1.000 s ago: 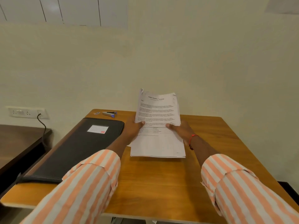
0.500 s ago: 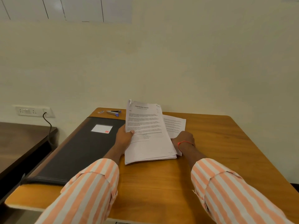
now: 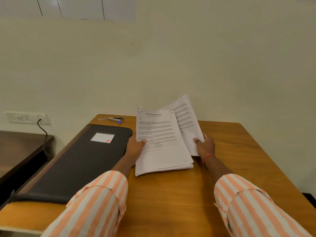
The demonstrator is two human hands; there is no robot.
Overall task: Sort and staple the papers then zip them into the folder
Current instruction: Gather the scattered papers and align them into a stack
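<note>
A stack of printed papers (image 3: 160, 142) is tilted up off the wooden table (image 3: 171, 194), its near edge resting on the wood. My left hand (image 3: 135, 147) grips the stack's left edge, thumb on the top page. My right hand (image 3: 204, 145) pinches a separate sheet (image 3: 186, 120) pulled out to the right and lifted behind the stack. A black zip folder (image 3: 82, 161) with a white label lies closed to the left. A small stapler (image 3: 116, 119) with a blue tip sits at the far left corner, beside a small staple box (image 3: 101, 119).
The table stands against a cream wall. A dark side table (image 3: 18, 147) is on the left, below a wall socket (image 3: 27, 118) with a black cable plugged in. Bare wood shows to the right of the papers and in front of them.
My right hand has drawn one sheet out of the stack and raised it to the right. The stack in my left hand has shifted slightly left and lower.
</note>
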